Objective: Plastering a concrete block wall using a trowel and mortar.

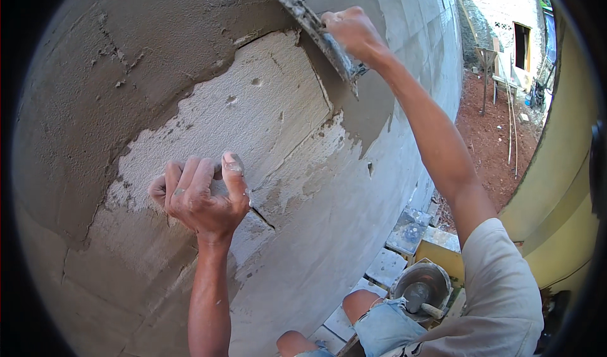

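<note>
My right hand (355, 33) grips a long plastering trowel (316, 31) crusted with mortar, its blade slanting against the upper wall. Wet grey-brown mortar (69, 123) coats the wall to the left and above. Between my hands lies a bare pale patch of block wall (234, 104), with ragged mortar along its edges. My left hand (205, 189) is in front of the lower part of this patch, fingers curled and thumb raised. Its palm side is hidden, so anything inside it does not show. Just right of the left thumb, a short dark gap (262, 218) runs down the wall.
Below right, a bucket (422, 287) containing grey mortar and a handled tool stands beside pale blocks (386, 266) and my knees. A yellow curved surface (550, 167) borders the right side. Beyond are red soil (487, 148), leaning poles and a building with a dark opening.
</note>
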